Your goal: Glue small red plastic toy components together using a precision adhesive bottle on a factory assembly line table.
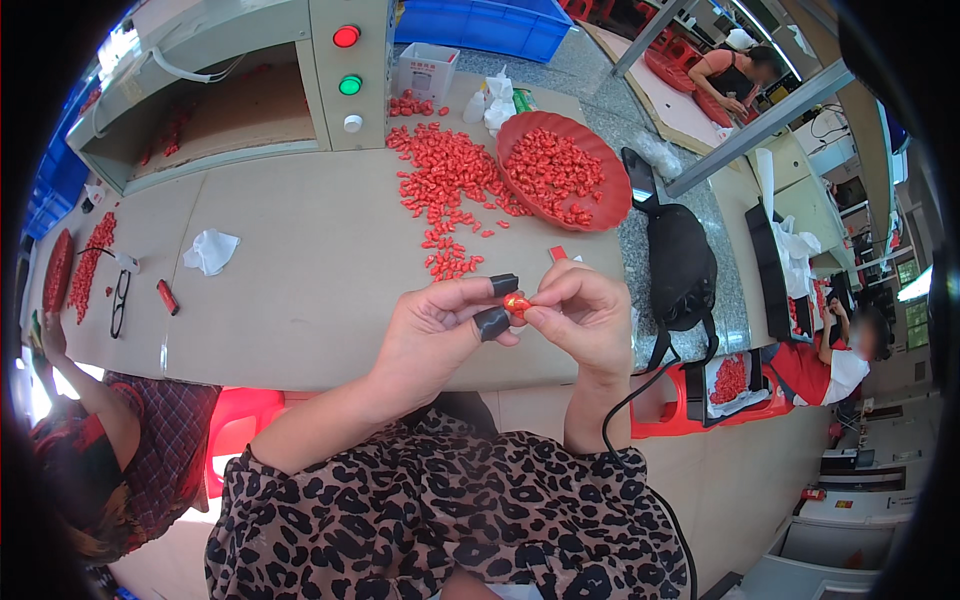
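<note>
Between both hands, above the near edge of the table, is a small shiny red piece (pixel 516 304) with a gold mark. My left hand (pixel 440 318) pinches it from the left, with black covers on its thumb and forefinger. From the other side my right hand (pixel 585 312) grips the same piece between bare thumb and forefinger. Beyond my hands lies a loose pile of similar red pieces (pixel 440 165) on the table. A red scalloped bowl (pixel 618 205) full of them sits to the right of the pile. A small red strip (pixel 558 254) lies just past my right hand.
A grey machine (pixel 350 110) with red and green buttons stands at the back left. A crumpled tissue (pixel 211 251), a red lighter-like object (pixel 167 297) and eyeglasses (pixel 119 303) lie left. A black bag (pixel 682 265) rests at right. Co-workers sit left, right and far right.
</note>
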### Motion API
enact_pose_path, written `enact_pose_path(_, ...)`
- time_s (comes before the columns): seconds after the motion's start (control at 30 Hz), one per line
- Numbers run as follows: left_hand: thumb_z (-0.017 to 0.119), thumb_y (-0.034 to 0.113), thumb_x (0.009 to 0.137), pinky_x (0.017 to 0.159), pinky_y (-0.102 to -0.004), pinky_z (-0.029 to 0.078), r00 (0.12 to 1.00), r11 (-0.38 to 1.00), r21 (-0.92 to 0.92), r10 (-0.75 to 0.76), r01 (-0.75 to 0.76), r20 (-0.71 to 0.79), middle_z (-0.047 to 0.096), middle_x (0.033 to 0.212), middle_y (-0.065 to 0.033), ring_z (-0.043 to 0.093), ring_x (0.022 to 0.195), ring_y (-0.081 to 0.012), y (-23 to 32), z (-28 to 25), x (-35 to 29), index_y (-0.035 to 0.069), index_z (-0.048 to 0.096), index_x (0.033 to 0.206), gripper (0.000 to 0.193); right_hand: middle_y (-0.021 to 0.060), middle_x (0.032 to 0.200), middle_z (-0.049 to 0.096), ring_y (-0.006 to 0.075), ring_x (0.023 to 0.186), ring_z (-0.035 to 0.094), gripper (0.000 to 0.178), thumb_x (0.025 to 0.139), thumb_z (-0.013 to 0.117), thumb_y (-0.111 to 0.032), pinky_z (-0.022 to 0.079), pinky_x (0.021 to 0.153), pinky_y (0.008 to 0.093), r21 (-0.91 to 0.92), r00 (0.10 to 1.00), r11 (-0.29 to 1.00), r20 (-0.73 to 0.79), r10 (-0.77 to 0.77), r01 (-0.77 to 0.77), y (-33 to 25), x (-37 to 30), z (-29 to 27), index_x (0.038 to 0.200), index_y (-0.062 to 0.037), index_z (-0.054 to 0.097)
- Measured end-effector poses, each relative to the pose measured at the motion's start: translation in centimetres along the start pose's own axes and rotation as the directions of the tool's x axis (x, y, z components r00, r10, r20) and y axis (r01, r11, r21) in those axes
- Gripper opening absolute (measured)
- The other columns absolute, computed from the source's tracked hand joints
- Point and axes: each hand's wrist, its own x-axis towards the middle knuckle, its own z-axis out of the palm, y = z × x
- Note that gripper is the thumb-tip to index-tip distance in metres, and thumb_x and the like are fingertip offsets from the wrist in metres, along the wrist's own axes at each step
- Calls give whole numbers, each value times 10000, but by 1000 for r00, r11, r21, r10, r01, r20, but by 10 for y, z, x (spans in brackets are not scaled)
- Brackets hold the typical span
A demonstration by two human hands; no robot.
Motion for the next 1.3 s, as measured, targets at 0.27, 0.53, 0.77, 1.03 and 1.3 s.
enact_pose_path(0.27, 511, -29, 776, 714, -245, 477, 999, 998, 55, 30, -28, -22, 570, 908, -83, 563, 771, -134, -2, 0, -1, -28, 525, 1004, 228, 68, 723, 511, 98, 635, 483, 138, 632, 604, 89, 369, 547, 181, -12, 1000, 1000, -5, -1, 1, 1, -2, 1, 739, 12, 565)
enact_pose_path(0.53, 494, -54, 777, 774, -274, 477, 997, 994, 74, 74, -74, 10, 537, 934, -64, 531, 862, -127, -1, -1, -2, -32, 524, 1006, 232, 69, 728, 505, 98, 641, 487, 144, 626, 597, 104, 375, 548, 177, -14, 1000, 1000, 6, 5, -4, 2, -2, 2, 736, 20, 557)
enact_pose_path(0.77, 492, -72, 769, 778, -265, 470, 991, 987, 94, 130, -131, 20, 529, 939, -65, 521, 868, -123, 0, 0, -2, -34, 530, 1001, 238, 67, 725, 505, 95, 629, 481, 148, 622, 593, 111, 364, 536, 176, -34, 1000, 999, 13, -1, 1, 3, -2, 1, 732, 19, 556)
enact_pose_path(1.03, 500, -70, 766, 787, -247, 450, 990, 985, 102, 133, -136, 37, 529, 949, -63, 516, 880, -116, 0, -1, -5, -34, 524, 1016, 254, 65, 721, 506, 95, 622, 477, 150, 613, 602, 105, 353, 532, 179, -53, 1000, 999, 19, 8, -7, 0, -4, 3, 727, 17, 559)
enact_pose_path(1.3, 544, -58, 740, 800, -265, 449, 995, 991, 85, 96, -99, 38, 544, 1008, -90, 537, 880, -140, -1, -3, -5, 0, 540, 1004, 271, 67, 720, 507, 98, 628, 479, 151, 609, 603, 107, 358, 538, 184, -50, 999, 998, 25, 35, -34, -1, -5, 3, 724, 17, 563)
